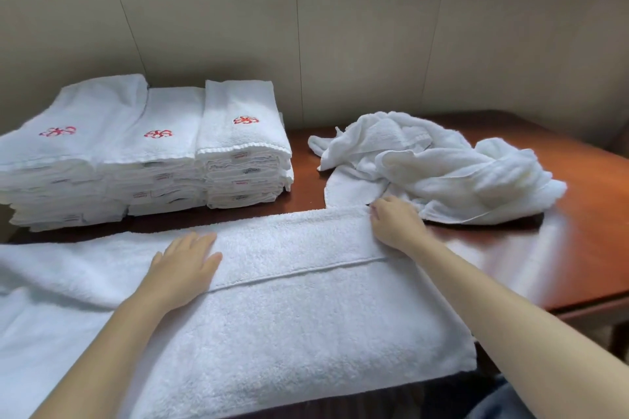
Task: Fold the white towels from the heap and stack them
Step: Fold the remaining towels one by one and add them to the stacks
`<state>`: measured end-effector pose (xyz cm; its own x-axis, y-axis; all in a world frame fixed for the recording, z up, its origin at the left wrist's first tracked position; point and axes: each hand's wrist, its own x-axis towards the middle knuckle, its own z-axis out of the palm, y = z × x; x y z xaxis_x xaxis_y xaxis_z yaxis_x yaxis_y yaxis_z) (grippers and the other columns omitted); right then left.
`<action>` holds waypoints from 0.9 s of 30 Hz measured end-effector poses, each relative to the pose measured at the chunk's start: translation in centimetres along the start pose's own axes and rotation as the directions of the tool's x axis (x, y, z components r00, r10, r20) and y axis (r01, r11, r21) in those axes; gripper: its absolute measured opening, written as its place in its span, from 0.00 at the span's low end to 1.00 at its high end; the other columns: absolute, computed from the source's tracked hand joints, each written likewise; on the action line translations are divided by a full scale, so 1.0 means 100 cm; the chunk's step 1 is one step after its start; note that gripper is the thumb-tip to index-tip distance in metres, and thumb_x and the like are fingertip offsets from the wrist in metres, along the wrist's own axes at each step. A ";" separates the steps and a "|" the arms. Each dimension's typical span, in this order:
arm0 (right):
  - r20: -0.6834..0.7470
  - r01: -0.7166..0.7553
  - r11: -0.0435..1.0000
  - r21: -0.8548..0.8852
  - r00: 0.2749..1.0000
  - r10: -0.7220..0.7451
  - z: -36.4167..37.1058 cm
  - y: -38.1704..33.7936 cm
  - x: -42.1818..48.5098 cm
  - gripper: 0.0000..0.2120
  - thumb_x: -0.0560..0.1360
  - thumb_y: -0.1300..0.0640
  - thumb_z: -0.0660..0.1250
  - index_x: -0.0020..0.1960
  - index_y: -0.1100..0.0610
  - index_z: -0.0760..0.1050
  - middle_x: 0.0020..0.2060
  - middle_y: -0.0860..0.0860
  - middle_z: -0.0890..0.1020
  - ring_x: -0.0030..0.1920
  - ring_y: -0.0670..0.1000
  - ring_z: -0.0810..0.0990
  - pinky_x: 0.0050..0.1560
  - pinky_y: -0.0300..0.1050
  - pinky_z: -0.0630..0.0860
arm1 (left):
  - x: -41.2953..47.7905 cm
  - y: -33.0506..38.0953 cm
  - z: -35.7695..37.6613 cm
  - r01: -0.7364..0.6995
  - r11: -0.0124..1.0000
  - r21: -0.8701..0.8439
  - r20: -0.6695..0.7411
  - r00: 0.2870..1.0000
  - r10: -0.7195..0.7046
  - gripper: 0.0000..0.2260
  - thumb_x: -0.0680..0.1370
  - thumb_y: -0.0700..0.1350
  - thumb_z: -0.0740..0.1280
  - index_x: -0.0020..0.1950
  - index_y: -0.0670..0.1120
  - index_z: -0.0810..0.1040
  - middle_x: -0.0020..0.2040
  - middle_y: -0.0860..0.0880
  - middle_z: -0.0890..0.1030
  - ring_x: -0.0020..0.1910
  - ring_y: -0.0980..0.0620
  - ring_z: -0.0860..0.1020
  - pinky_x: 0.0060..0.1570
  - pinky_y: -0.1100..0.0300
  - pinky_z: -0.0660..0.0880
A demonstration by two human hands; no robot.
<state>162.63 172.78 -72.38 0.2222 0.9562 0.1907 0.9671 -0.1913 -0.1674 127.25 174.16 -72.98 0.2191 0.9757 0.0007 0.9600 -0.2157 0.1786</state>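
A white towel [289, 309] lies spread flat across the near part of the table, one layer folded over with a hem line running across it. My left hand [185, 265] rests flat on it with fingers straight, left of centre. At the towel's far right corner my right hand [394, 224] has its fingers curled at the edge of the cloth. A heap of crumpled white towels [442, 167] lies just beyond that hand. Three stacks of folded white towels [143, 153] with red emblems stand at the back left.
The table [578, 231] is glossy red-brown wood; its right edge runs diagonally at the near right. A beige panelled wall [340, 44] stands close behind the stacks and heap. Blue cloth of my clothing [497, 401] shows at the bottom right.
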 end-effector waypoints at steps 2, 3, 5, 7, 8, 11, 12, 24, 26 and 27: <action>-0.018 -0.013 1.000 -0.024 1.000 0.012 -0.001 -0.012 -0.015 0.16 0.78 0.57 0.56 0.64 0.58 0.71 0.61 0.57 0.74 0.62 0.59 0.71 0.59 0.49 0.67 | -0.010 0.001 0.000 -0.020 1.000 -0.016 0.048 0.999 0.021 0.24 0.82 0.58 0.50 0.78 0.55 0.54 0.78 0.50 0.53 0.77 0.50 0.49 0.74 0.46 0.50; 0.007 -0.053 0.998 -0.023 0.999 0.053 -0.002 -0.016 -0.023 0.18 0.78 0.56 0.56 0.66 0.57 0.69 0.64 0.57 0.71 0.64 0.59 0.70 0.60 0.50 0.67 | -0.015 0.001 0.000 -0.031 0.999 -0.021 0.084 0.996 0.033 0.26 0.81 0.61 0.50 0.78 0.56 0.52 0.79 0.50 0.50 0.78 0.50 0.47 0.75 0.46 0.48; 0.116 -0.144 0.989 -0.035 0.982 0.148 -0.006 -0.022 -0.037 0.19 0.79 0.53 0.55 0.69 0.56 0.66 0.67 0.57 0.67 0.68 0.60 0.65 0.63 0.51 0.65 | -0.024 0.001 -0.001 -0.070 0.997 -0.030 0.157 0.985 0.074 0.30 0.78 0.66 0.52 0.78 0.60 0.49 0.79 0.51 0.45 0.78 0.51 0.43 0.74 0.46 0.43; 0.207 -0.125 0.987 -0.105 0.968 0.144 -0.012 -0.027 -0.049 0.21 0.79 0.48 0.54 0.69 0.56 0.65 0.68 0.58 0.66 0.70 0.60 0.62 0.66 0.54 0.62 | -0.031 0.003 -0.001 -0.115 0.992 -0.061 0.177 0.976 0.124 0.31 0.76 0.68 0.55 0.76 0.64 0.50 0.79 0.52 0.45 0.78 0.52 0.43 0.73 0.45 0.42; 0.228 -0.064 0.991 -0.119 0.969 0.090 -0.014 -0.031 -0.055 0.22 0.79 0.46 0.54 0.69 0.55 0.65 0.69 0.58 0.66 0.70 0.59 0.61 0.67 0.55 0.60 | -0.033 0.004 -0.001 -0.134 0.988 -0.080 0.160 0.976 0.146 0.30 0.75 0.68 0.56 0.75 0.66 0.52 0.79 0.52 0.47 0.78 0.52 0.44 0.74 0.45 0.43; 0.311 0.185 0.983 -0.017 0.935 -0.170 -0.017 -0.054 -0.073 0.23 0.80 0.43 0.54 0.70 0.53 0.64 0.71 0.56 0.63 0.74 0.57 0.56 0.72 0.56 0.54 | -0.040 0.008 0.002 -0.182 0.979 -0.093 0.086 0.978 0.190 0.25 0.78 0.64 0.56 0.74 0.65 0.58 0.79 0.52 0.52 0.77 0.53 0.49 0.74 0.46 0.47; 0.338 0.256 0.966 0.031 0.907 -0.251 -0.015 -0.064 -0.080 0.23 0.80 0.43 0.53 0.71 0.53 0.62 0.72 0.55 0.62 0.75 0.56 0.54 0.73 0.56 0.53 | -0.043 0.008 0.003 -0.189 0.977 -0.096 0.067 0.978 0.196 0.23 0.79 0.62 0.55 0.74 0.64 0.59 0.78 0.52 0.54 0.77 0.53 0.51 0.75 0.47 0.48; 0.168 0.619 0.752 0.227 0.735 -0.657 0.023 -0.213 -0.099 0.18 0.81 0.46 0.53 0.68 0.52 0.67 0.66 0.53 0.69 0.69 0.55 0.63 0.71 0.50 0.59 | -0.081 -0.093 -0.021 0.342 0.919 -0.197 -0.273 0.881 -0.386 0.17 0.81 0.51 0.57 0.67 0.49 0.72 0.68 0.47 0.69 0.65 0.46 0.68 0.61 0.51 0.66; 0.130 0.644 0.729 0.232 0.722 -0.680 0.031 -0.232 -0.098 0.17 0.81 0.47 0.53 0.66 0.53 0.68 0.65 0.53 0.70 0.68 0.56 0.64 0.70 0.50 0.58 | -0.088 -0.112 -0.021 0.434 0.842 -0.320 -0.351 0.771 -0.530 0.18 0.80 0.49 0.60 0.69 0.46 0.69 0.68 0.44 0.67 0.64 0.43 0.68 0.60 0.50 0.68; 0.110 0.654 0.720 0.234 0.718 -0.688 0.034 -0.240 -0.097 0.17 0.81 0.47 0.53 0.65 0.53 0.69 0.64 0.52 0.70 0.67 0.55 0.65 0.70 0.49 0.58 | -0.089 -0.119 -0.022 0.460 0.782 -0.420 -0.348 0.715 -0.607 0.19 0.79 0.48 0.62 0.68 0.45 0.68 0.67 0.43 0.67 0.64 0.43 0.69 0.59 0.49 0.69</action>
<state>136.82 168.88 -73.51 -0.5190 0.8422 0.1457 0.8123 0.5391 -0.2225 113.45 168.10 -72.99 -0.4869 0.8414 0.2343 0.7787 0.2966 0.5529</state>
